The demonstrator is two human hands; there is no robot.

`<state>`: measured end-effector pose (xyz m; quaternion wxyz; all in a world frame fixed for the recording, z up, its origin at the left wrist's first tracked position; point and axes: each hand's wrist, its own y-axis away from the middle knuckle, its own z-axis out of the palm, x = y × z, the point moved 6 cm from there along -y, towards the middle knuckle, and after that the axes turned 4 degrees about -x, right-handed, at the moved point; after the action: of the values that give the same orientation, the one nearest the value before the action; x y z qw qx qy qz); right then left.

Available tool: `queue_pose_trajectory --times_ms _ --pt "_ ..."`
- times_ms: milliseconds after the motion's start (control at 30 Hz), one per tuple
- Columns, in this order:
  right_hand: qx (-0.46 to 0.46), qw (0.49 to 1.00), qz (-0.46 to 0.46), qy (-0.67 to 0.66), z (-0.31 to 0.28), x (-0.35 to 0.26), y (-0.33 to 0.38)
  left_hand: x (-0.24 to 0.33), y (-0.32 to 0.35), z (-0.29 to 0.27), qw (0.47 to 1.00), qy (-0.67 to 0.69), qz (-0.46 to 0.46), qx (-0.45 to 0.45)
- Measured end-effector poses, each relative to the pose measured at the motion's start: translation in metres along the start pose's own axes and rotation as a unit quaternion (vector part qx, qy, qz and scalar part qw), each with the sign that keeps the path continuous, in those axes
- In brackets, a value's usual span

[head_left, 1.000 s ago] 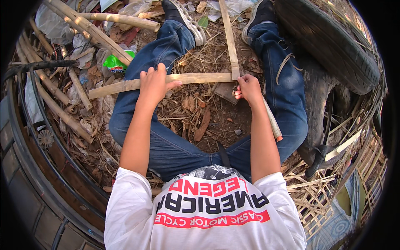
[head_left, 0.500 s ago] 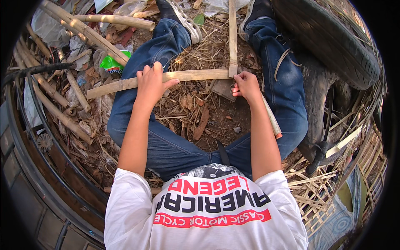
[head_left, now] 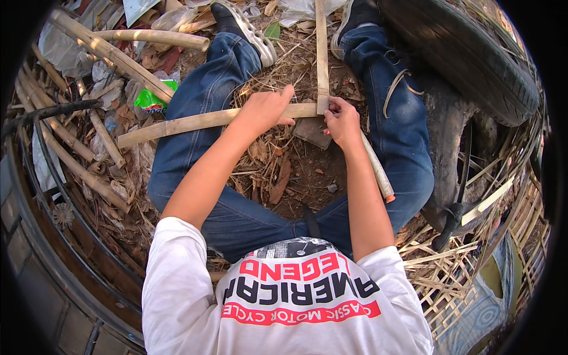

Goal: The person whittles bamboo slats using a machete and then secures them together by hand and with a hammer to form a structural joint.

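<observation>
A long bamboo slat (head_left: 195,122) lies crosswise over my left thigh. Its right end meets a second bamboo slat (head_left: 322,53), which runs away from me between my shoes. Where they meet, my right hand (head_left: 343,122) is closed, thumb and fingers pinching the overlapped ends. My left hand (head_left: 263,110) lies over the crosswise slat, thumb and forefinger spread apart; its other fingers are partly hidden. Under my right forearm, a pale rod-shaped thing with an orange end (head_left: 378,168) leans by my right thigh. A flat block (head_left: 312,131) sits on the ground below the joint.
Bamboo poles (head_left: 112,53) and plastic scraps lie at the left, with a green wrapper (head_left: 155,96). At the right are a tyre (head_left: 467,53), a black-handled tool (head_left: 452,222) and woven bamboo strips (head_left: 441,278). A black metal frame (head_left: 53,160) curves along the left.
My left hand has moved right along the crosswise slat, closer to the joint. My right hand keeps its pinch there. The whole view has shifted slightly.
</observation>
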<state>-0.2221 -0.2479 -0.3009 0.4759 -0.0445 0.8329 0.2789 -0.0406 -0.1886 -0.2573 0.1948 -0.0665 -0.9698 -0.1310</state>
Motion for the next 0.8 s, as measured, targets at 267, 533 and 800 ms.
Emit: queue_pose_trajectory --times_ms 267,533,800 --pt "-0.029 0.998 0.001 -0.050 -0.001 0.004 0.000 -0.017 -0.016 0.005 0.999 0.025 0.043 0.018" --pt "0.012 0.999 -0.036 -0.023 0.002 0.016 -0.005 -0.013 -0.018 0.007 1.000 -0.008 0.021 0.020" --pt "0.004 0.998 0.005 -0.056 0.001 0.013 -0.004 0.014 -0.028 -0.005 0.998 0.008 0.042 0.035"
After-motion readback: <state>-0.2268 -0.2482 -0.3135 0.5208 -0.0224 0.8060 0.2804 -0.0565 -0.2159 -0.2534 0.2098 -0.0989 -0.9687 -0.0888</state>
